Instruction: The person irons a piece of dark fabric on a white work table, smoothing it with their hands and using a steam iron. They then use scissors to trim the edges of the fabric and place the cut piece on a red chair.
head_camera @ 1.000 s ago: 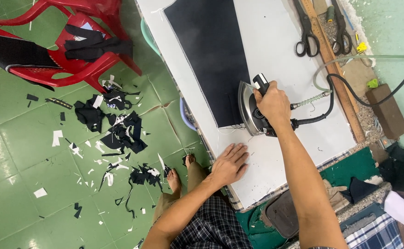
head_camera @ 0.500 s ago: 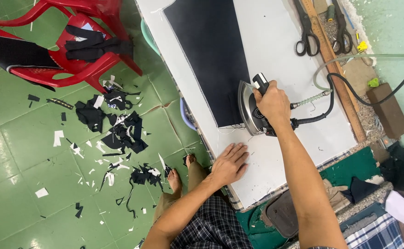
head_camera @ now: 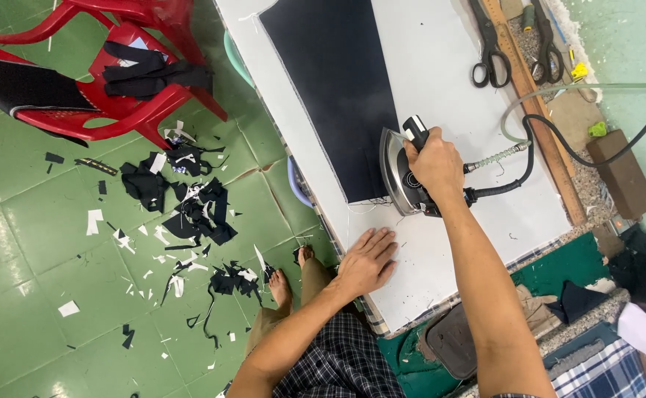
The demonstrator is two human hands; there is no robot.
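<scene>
Right hand [head_camera: 435, 163] closed tight round the handle of a steam iron [head_camera: 404, 177]. Iron sits flat on the white table [head_camera: 456, 81], soleplate overlapping the near corner of a dark cloth panel [head_camera: 334, 81] at its 11 o'clock. Black hose [head_camera: 515, 173] trails off at 3 o'clock. Left hand [head_camera: 367, 262] open, palm flat on the table at 7 o'clock, holding nothing.

A white table [head_camera: 441, 44] and a green floor [head_camera: 35, 221]

The table is holding a dark cloth [head_camera: 334, 81], an iron [head_camera: 404, 177], a flat hand [head_camera: 367, 262] and two scissors [head_camera: 489, 48] (near the far edge); cloth scraps [head_camera: 190, 206] are lying on the floor.
</scene>
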